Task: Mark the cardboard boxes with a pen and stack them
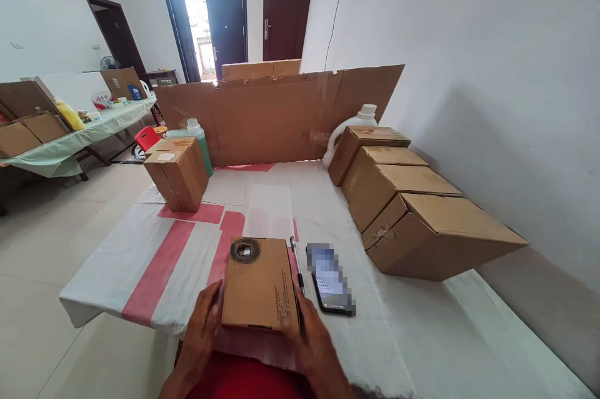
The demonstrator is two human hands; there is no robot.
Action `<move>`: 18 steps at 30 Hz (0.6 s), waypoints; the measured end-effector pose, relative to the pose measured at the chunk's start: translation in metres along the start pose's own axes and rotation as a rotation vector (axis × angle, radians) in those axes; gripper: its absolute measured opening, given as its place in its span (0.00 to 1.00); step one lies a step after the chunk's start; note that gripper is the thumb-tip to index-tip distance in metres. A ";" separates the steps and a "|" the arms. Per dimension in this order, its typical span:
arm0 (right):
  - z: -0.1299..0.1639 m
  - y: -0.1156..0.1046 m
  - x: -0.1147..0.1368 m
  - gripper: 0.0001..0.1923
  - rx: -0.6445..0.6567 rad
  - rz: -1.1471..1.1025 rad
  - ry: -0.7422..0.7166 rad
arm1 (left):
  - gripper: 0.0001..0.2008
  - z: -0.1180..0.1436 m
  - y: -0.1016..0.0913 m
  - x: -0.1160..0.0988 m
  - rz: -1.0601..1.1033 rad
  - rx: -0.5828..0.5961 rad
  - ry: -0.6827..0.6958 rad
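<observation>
A small brown cardboard box (257,286) lies near the table's front edge, with a dark scribbled ring around a hole at its upper left and printed lines along its right side. My left hand (200,325) is against the box's left side, fingers together. On the opposite side, my right hand (313,333) grips the lower right edge, its fingertips partly hidden. Just right of the box lies a pen (297,264). Beside that is a phone (330,280) with a lit, partly blurred screen.
Several cardboard boxes (412,180) line the right side, before a white jug (367,112). Another box (177,171) and a green-liquid bottle (204,146) stand at left. A cardboard panel (267,121) closes off the back. The tablecloth (159,274) hangs over the front edge.
</observation>
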State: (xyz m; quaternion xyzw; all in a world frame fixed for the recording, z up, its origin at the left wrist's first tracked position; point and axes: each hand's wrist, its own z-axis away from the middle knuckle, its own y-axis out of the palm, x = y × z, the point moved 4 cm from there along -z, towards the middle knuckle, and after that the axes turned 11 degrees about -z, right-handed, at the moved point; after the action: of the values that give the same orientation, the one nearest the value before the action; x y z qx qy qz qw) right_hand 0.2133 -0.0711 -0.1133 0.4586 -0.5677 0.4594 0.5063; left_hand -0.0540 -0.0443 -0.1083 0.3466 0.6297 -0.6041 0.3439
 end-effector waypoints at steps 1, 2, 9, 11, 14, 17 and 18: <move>0.011 0.009 -0.001 0.37 0.052 -0.044 0.032 | 0.33 0.006 0.002 -0.004 -0.002 0.023 0.020; 0.019 0.014 0.000 0.42 0.064 -0.058 0.044 | 0.33 0.011 0.002 -0.009 0.002 0.049 0.035; 0.010 0.002 0.068 0.33 -0.044 -0.125 -0.062 | 0.43 0.003 -0.049 -0.025 0.067 0.053 -0.080; -0.003 0.007 0.082 0.29 -0.049 -0.180 -0.114 | 0.42 -0.010 -0.055 -0.028 0.051 -0.023 -0.039; -0.017 0.025 0.077 0.29 -0.057 -0.264 -0.086 | 0.47 -0.026 -0.041 -0.032 0.061 -0.090 -0.044; -0.020 0.030 0.064 0.32 -0.172 -0.340 -0.058 | 0.54 -0.027 -0.010 -0.046 0.067 -0.054 0.032; -0.018 0.024 0.062 0.32 -0.250 -0.366 -0.093 | 0.54 -0.022 0.001 -0.055 0.066 -0.033 0.108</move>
State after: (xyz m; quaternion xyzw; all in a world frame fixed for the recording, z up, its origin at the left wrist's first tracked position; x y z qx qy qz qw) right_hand 0.1881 -0.0527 -0.0518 0.5085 -0.5504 0.2644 0.6071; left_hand -0.0244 -0.0233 -0.0613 0.3935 0.6457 -0.5624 0.3346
